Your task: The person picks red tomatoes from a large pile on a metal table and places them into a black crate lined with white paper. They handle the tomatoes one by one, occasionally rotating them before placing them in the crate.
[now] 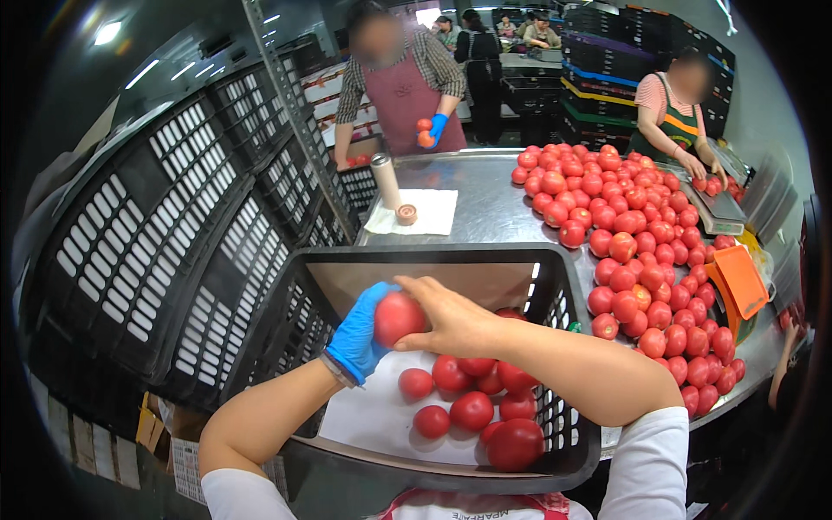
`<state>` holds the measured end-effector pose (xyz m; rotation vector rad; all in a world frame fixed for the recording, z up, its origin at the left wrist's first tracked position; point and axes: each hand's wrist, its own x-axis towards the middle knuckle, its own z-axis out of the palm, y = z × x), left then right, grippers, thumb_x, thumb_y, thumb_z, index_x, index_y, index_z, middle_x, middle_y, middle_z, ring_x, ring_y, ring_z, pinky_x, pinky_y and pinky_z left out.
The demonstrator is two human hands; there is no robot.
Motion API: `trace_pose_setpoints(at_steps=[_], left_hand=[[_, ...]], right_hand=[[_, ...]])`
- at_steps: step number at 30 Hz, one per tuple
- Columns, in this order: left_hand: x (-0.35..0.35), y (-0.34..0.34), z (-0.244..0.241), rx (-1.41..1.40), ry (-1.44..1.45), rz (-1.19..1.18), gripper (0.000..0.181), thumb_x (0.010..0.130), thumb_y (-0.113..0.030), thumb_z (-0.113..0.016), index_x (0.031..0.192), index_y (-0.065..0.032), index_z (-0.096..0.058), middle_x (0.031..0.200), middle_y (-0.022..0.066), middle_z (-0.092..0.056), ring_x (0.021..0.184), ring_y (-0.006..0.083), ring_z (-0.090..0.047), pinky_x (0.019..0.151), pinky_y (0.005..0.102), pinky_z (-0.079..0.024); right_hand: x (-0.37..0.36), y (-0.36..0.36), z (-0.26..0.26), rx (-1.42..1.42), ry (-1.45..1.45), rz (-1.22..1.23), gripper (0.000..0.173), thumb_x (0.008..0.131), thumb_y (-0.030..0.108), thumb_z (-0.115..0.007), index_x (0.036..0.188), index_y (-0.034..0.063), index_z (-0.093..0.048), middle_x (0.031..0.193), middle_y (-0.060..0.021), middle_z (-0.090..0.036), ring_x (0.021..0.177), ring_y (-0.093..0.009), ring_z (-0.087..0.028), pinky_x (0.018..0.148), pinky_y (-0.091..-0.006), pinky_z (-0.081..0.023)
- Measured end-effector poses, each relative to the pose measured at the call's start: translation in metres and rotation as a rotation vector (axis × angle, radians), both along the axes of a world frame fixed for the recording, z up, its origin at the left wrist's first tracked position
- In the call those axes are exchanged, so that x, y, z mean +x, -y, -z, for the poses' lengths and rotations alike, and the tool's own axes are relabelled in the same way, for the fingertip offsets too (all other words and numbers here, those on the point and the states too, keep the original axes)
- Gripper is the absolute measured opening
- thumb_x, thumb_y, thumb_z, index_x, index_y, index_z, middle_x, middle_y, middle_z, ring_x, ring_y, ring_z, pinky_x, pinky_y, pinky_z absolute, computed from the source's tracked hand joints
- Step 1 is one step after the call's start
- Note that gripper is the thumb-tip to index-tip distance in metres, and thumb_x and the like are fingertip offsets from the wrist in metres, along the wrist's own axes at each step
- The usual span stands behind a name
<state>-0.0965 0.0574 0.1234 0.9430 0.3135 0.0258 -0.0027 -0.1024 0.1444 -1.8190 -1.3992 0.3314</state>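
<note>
A red tomato [398, 318] is held between both hands above a black plastic crate. My left hand [361, 335], in a blue glove, grips its left side. My right hand [448, 315], bare, curves round its right side with fingers and thumb touching it. The black crate [429, 255] has cardboard at its far wall and a pale liner at the bottom. Several tomatoes lie inside, mostly towards its right side, among them a large one [515, 444] in the near right corner. My right forearm hides part of the crate and some tomatoes.
A steel table [481, 182] bears a large heap of tomatoes [624, 247], a pale bottle [385, 182] on a white cloth, a weighing scale [718, 211] and an orange plastic holder [741, 283]. Stacked black crates [149, 260] stand left. Two people handle tomatoes across the table.
</note>
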Motion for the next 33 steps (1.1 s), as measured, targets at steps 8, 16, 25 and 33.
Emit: trace_pose_setpoints(at_steps=[8, 16, 25, 33], left_hand=[[0.006, -0.004, 0.009, 0.059, -0.182, -0.079, 0.048, 0.084, -0.054, -0.053, 0.117, -0.0183, -0.051, 0.106, 0.0100, -0.060, 0.094, 0.0322, -0.061, 0.072, 0.0502, -0.053], [0.002, -0.008, 0.012, 0.037, -0.121, 0.038, 0.046, 0.089, -0.052, -0.048, 0.116, -0.0153, -0.051, 0.114, 0.0094, -0.056, 0.105, 0.0274, -0.055, 0.085, 0.0473, -0.048], [0.005, 0.000, 0.010, 0.038, -0.012, 0.086, 0.056, 0.092, -0.055, -0.038, 0.125, -0.0110, -0.046, 0.125, 0.0092, -0.051, 0.114, 0.0242, -0.050, 0.097, 0.0383, -0.042], [0.004, -0.005, 0.018, -0.016, 0.022, 0.109, 0.052, 0.093, -0.054, -0.038, 0.127, -0.0149, -0.045, 0.127, 0.0077, -0.049, 0.117, 0.0243, -0.048, 0.099, 0.0396, -0.041]], right_hand=[[0.039, 0.000, 0.003, 0.281, -0.472, 0.234, 0.072, 0.081, 0.039, -0.063, 0.129, -0.0077, -0.037, 0.124, -0.0274, -0.046, 0.109, -0.034, -0.053, 0.091, -0.0373, -0.043], [-0.001, 0.004, 0.002, -0.077, -0.015, 0.038, 0.084, 0.070, 0.034, -0.074, 0.134, -0.0014, -0.032, 0.123, -0.0241, -0.043, 0.113, -0.039, -0.048, 0.091, -0.0414, -0.044], [-0.018, 0.007, 0.000, 0.035, 0.362, 0.091, 0.087, 0.062, 0.023, -0.080, 0.132, 0.0051, -0.032, 0.116, -0.0167, -0.042, 0.105, -0.034, -0.049, 0.082, -0.0422, -0.047], [-0.021, 0.005, 0.001, 0.087, 0.517, 0.051, 0.080, 0.064, 0.021, -0.079, 0.130, 0.0081, -0.035, 0.119, -0.0154, -0.043, 0.108, -0.032, -0.048, 0.084, -0.0401, -0.044]])
